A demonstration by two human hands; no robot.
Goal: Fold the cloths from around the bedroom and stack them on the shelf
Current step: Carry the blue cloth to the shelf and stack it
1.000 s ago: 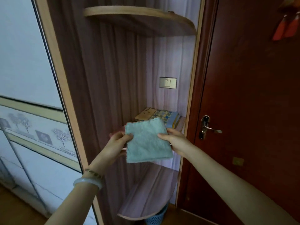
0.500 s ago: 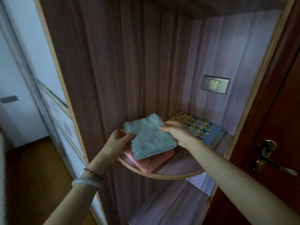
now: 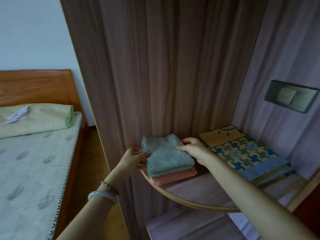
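A folded light-blue cloth (image 3: pixel 164 155) lies on top of a folded pink cloth (image 3: pixel 174 176) at the left end of the curved wooden shelf (image 3: pixel 195 203). My left hand (image 3: pixel 133 157) pinches the blue cloth's left edge, thumb on top. My right hand (image 3: pixel 194 148) holds its right edge, thumb on the cloth and fingers at its side. Both hands are at the stack.
A blue and yellow patterned folded fabric (image 3: pixel 242 153) lies on the shelf's right half. A light switch (image 3: pixel 290 98) is on the back wall. A bed (image 3: pixel 32 161) with a crumpled pale cloth (image 3: pixel 17 115) on its pillow stands at the left. A lower shelf (image 3: pixel 190 226) shows beneath.
The blue cloth went from being held in the air in front of the shelf down onto the pink cloth. The view has swung left and now shows the bed.
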